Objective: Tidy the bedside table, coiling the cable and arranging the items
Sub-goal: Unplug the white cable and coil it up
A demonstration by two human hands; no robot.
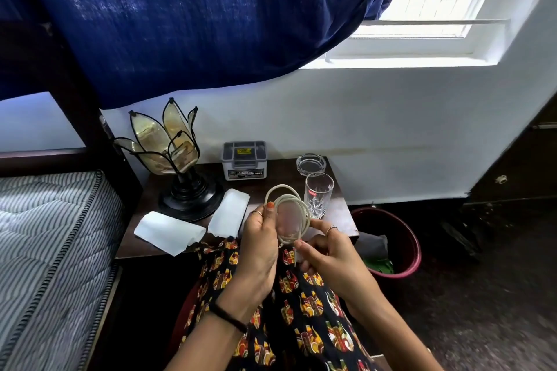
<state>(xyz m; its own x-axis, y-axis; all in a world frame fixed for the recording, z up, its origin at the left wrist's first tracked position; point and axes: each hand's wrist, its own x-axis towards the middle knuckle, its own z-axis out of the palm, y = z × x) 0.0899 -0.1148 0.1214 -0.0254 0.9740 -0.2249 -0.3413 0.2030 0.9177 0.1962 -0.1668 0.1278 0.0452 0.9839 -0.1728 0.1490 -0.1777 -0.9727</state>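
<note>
Head-worn view, forward and down, close over bedside table.

We see a deep blue curtain, a white cable, white papers, a grey-and-white striped mattress, a maroon bin and a dark brown table.
</note>
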